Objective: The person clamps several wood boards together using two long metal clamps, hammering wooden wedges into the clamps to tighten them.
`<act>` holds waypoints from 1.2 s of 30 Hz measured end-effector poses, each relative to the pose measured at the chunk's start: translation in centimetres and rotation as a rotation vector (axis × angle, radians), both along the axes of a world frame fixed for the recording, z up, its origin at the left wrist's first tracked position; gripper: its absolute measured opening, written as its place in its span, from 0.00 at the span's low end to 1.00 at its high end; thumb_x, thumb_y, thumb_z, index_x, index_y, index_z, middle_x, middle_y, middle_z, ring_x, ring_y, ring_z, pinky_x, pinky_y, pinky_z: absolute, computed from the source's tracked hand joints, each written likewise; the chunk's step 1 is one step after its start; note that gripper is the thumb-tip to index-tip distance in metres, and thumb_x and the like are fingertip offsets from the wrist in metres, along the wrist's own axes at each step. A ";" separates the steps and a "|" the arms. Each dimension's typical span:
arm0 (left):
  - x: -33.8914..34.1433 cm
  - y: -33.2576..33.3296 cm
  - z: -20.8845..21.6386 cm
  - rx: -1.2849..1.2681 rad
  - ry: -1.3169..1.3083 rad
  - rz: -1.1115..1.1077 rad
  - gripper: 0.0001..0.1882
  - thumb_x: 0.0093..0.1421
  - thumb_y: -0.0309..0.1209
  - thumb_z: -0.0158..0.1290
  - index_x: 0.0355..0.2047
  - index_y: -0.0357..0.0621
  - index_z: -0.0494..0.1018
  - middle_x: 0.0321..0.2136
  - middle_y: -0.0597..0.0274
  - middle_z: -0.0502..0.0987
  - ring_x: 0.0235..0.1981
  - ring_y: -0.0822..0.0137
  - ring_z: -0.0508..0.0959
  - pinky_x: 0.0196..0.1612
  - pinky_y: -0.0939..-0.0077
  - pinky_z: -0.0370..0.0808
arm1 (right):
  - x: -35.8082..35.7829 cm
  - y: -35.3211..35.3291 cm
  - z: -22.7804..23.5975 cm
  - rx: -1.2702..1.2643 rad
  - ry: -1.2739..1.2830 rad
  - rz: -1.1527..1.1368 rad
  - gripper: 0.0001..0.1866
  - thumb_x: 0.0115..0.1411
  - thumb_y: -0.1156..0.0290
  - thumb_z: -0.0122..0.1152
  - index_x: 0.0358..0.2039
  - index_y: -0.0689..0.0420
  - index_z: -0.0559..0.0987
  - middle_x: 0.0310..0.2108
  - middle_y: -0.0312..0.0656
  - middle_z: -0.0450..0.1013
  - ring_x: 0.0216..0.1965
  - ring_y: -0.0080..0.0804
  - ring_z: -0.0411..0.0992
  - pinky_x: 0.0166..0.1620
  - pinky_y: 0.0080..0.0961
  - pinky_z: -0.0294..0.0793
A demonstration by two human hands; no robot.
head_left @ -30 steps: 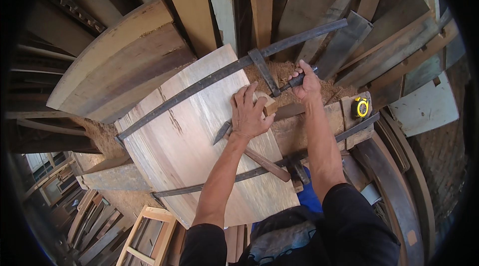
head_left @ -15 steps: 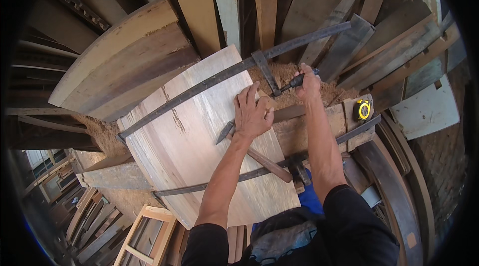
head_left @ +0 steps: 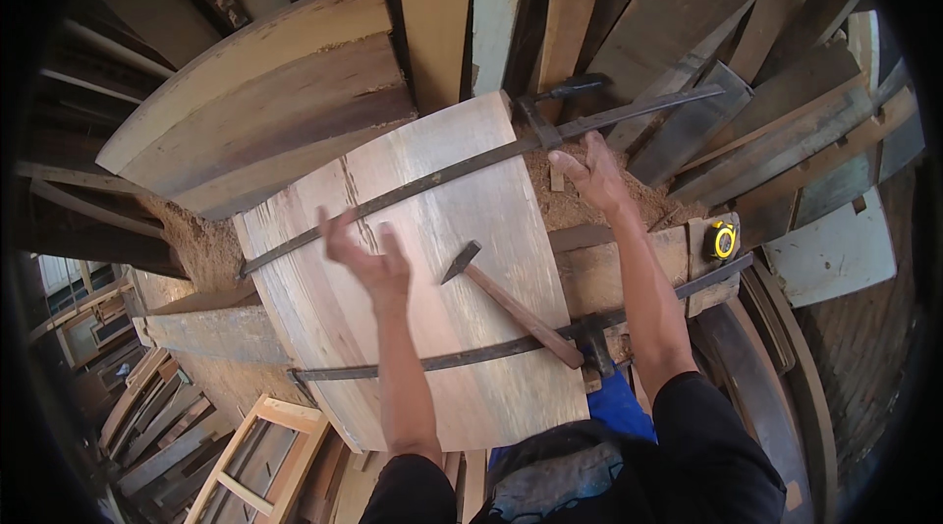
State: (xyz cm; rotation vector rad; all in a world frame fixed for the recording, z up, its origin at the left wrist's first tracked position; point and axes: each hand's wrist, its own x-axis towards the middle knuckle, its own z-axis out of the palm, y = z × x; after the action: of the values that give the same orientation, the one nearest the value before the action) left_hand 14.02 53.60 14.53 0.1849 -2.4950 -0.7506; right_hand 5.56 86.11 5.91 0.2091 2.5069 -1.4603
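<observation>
One pale panel (head_left: 501, 220) lies crossed by upper clamp (head_left: 452, 173) and lower clamp (head_left: 471, 357); left hand (head_left: 368, 264), fingers parted, empty, over it; right hand (head_left: 601, 175), fingers spread, beside upper clamp, contact unclear; risk: upper clamp possibly sliding off, should its jutting handle (head_left: 578, 86) overbalance, unsupported.

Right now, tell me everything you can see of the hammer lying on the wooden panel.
The hammer has a dark, metal-looking head, blunt at one end and tapering at the other, and a reddish-brown handle that looks like wood. It lies at a slant on the pale wooden panel, the handle running toward the picture's lower right and crossing the lower clamp bar near its far end. The left hand and right hand are both clear of it.
</observation>
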 end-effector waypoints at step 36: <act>11.8 -48.4 -10.7 0.689 -0.446 0.555 0.27 0.57 0.48 0.61 0.48 0.39 0.74 0.42 0.66 0.76 0.40 0.69 0.73 0.45 0.72 0.69 | -0.8 -7.2 -1.1 -0.256 0.055 -0.188 0.18 0.66 0.58 0.56 0.24 0.59 0.74 0.22 0.32 0.68 0.26 0.19 0.63 0.30 0.21 0.64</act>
State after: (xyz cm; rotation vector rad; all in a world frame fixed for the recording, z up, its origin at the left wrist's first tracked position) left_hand 25.83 5.19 3.79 1.3469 -2.2592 -1.3858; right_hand 4.77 78.88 4.82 0.3705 2.3640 -1.8659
